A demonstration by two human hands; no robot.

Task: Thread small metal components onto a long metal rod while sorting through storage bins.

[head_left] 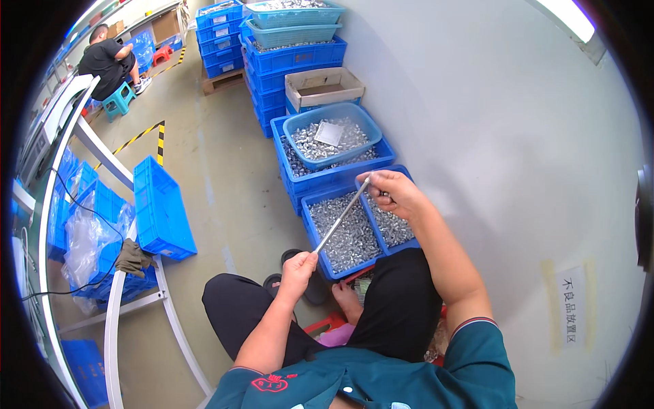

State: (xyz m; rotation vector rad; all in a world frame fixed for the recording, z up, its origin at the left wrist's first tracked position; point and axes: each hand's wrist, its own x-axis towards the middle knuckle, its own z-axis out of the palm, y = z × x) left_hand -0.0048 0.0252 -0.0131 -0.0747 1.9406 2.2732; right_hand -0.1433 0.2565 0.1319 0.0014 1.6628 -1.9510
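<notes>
A thin metal rod point(341, 217) slants between my two hands, rising from lower left to upper right. My left hand point(298, 273) is closed round its lower end. At the upper end, my right hand point(397, 192) pinches the tip between thumb and fingers; whether a small part sits there too is hard to make out. Under the rod stands a blue divided bin point(330, 271) full of small silvery metal pieces point(346, 238). The right hand is over its right compartment, which holds similar pieces point(395, 228).
Beyond it, a light-blue basket point(373, 129) of metal parts rests on a blue crate point(306, 183). Stacked crates point(269, 82) stand farther back. At left are a white-framed table point(116, 320) and a tipped blue crate point(160, 204). A wall point(531, 170) borders the right; another person point(105, 65) sits far left.
</notes>
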